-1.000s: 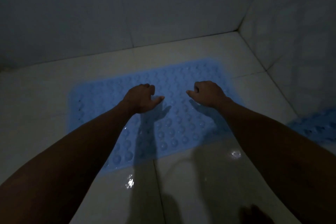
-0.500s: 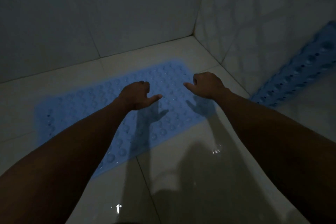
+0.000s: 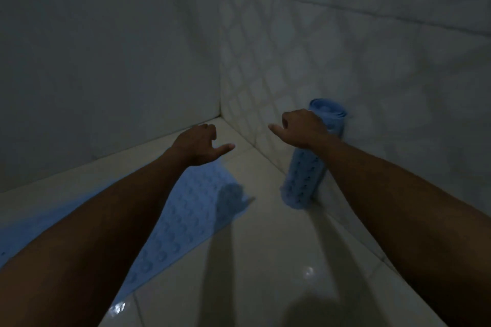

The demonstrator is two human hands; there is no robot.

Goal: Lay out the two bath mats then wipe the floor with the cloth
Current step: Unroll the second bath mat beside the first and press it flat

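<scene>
Flat bath mat (image 3: 191,210): spread blue on the pale tiled floor (image 3: 265,260), left side.
Rolled bath mat (image 3: 305,172): upright against the right wall (image 3: 345,61).
Left hand (image 3: 198,145): above the floor, fingers loosely curled, thumb out, holding nothing.
Right hand (image 3: 303,127): in front of the roll's top, fingers curled, empty; contact unclear.

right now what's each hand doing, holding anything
Left hand: open, fingers loosely curled, thumb out, holding nothing, above the flat mat.
Right hand: open, loosely curled, holding nothing, in front of the rolled mat.
</scene>
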